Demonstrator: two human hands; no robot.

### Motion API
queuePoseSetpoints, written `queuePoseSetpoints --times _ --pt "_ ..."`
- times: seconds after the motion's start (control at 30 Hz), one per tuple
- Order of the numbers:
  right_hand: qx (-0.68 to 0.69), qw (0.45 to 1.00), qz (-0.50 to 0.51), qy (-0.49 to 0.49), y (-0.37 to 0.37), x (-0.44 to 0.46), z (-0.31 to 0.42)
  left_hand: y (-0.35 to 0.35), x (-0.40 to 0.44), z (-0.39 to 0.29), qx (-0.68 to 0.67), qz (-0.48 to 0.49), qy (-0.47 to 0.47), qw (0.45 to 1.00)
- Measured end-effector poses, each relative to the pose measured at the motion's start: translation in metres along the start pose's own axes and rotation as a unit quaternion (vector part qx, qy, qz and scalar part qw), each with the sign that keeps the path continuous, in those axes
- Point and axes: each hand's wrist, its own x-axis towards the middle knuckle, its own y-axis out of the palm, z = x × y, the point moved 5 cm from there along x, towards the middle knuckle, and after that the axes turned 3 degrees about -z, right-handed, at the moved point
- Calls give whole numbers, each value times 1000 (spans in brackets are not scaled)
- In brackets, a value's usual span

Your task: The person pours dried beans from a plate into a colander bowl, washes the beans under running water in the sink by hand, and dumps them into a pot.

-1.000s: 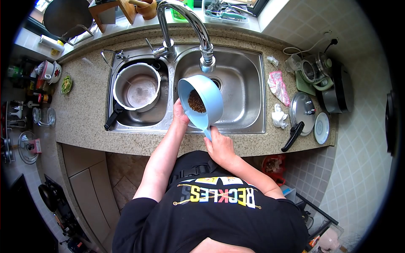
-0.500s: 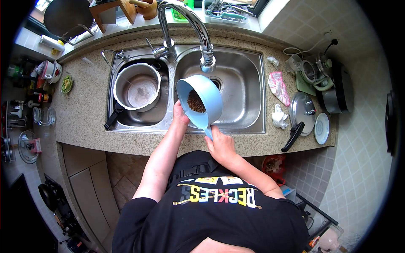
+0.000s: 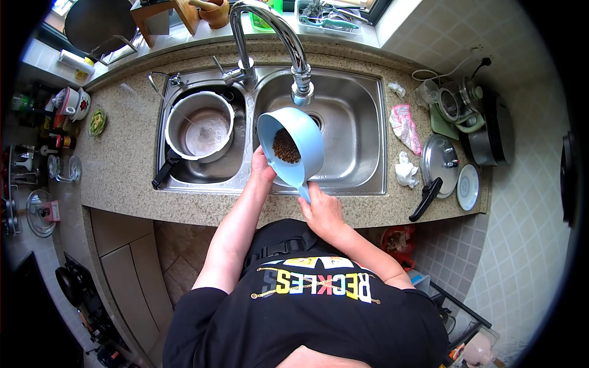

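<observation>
A light blue bowl with a handle (image 3: 310,144) is held tilted over the near left part of the right sink basin (image 3: 356,135), its opening turned to the left. Small brown grains (image 3: 285,146) lie inside it. My left hand (image 3: 262,167) grips the bowl's left rim, some fingers hidden beneath it. The fingers of my right hand (image 3: 322,210) are wrapped round the handle near the counter's front edge. Above the bowl hangs the spout of the chrome faucet (image 3: 301,92); no water is visible coming from it.
A metal pot (image 3: 199,127) stands in the left basin, its black handle toward me. Right of the sink lie a pink-and-white cloth (image 3: 405,127), crumpled tissue (image 3: 406,170), a pot lid (image 3: 439,162) and a small plate (image 3: 467,186). A green-filled dish (image 3: 97,122) sits at left.
The bowl has shifted and tilted very slightly in my hands. Both hands keep their hold on it, and everything around stays in place.
</observation>
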Motion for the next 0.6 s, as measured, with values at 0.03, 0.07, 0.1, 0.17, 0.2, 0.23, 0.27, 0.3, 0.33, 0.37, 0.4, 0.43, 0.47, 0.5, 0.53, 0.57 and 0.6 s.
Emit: queuePoseSetpoints --times 0.03,0.07,0.1,0.17,0.2,0.23,0.27,0.3,0.33,0.37,0.4,0.43,0.47,0.5,0.53,0.57,0.6 --pt "-2 1000 0 1 0 0 -1 0 0 0 0 0 0 1000" --pt "-2 1000 0 1 0 0 -1 0 0 0 5 -4 -2 1000" --pt "-1 1000 1 1 0 0 -1 0 0 1 11 -9 -4 1000" --pt "-1 1000 2 1 0 -1 -2 -3 1 1 9 -11 -7 1000" --pt "0 1000 0 1 0 -1 -2 -5 2 2 7 -12 -10 1000" --pt "1 1000 -1 2 0 -1 -2 -6 3 2 7 -12 -10 1000" --pt "1 1000 -2 2 0 -1 -2 -6 3 2 0 -10 -13 1000" --pt "-1 1000 -2 4 0 -1 -2 -7 3 2 -6 -8 -16 1000" --pt "-3 1000 -2 6 -1 -1 -2 -4 2 2 -6 -8 -16 1000" --pt "-3 1000 -2 6 -1 -1 -2 -2 0 3 -8 -11 -16 1000" --pt "-2 1000 -7 5 -2 -1 -2 0 -2 3 -10 -14 -15 1000" --pt "-1 1000 -11 3 -3 -1 -2 0 -2 3 -10 -14 -15 1000" --pt "-1 1000 -11 3 -4 -1 -1 0 -2 3 -10 -15 -14 1000" --pt "-5 1000 -8 8 -5 0 -1 0 -2 3 -11 -16 -13 1000" --pt "-9 1000 -6 13 -5 0 -1 -1 -2 3 -11 -16 -14 1000" --pt "-9 1000 -6 14 -5 0 -1 -3 -1 3 -12 -13 -14 1000" --pt "-8 1000 -8 13 -6 0 -1 -4 0 3 -14 -9 -14 1000"
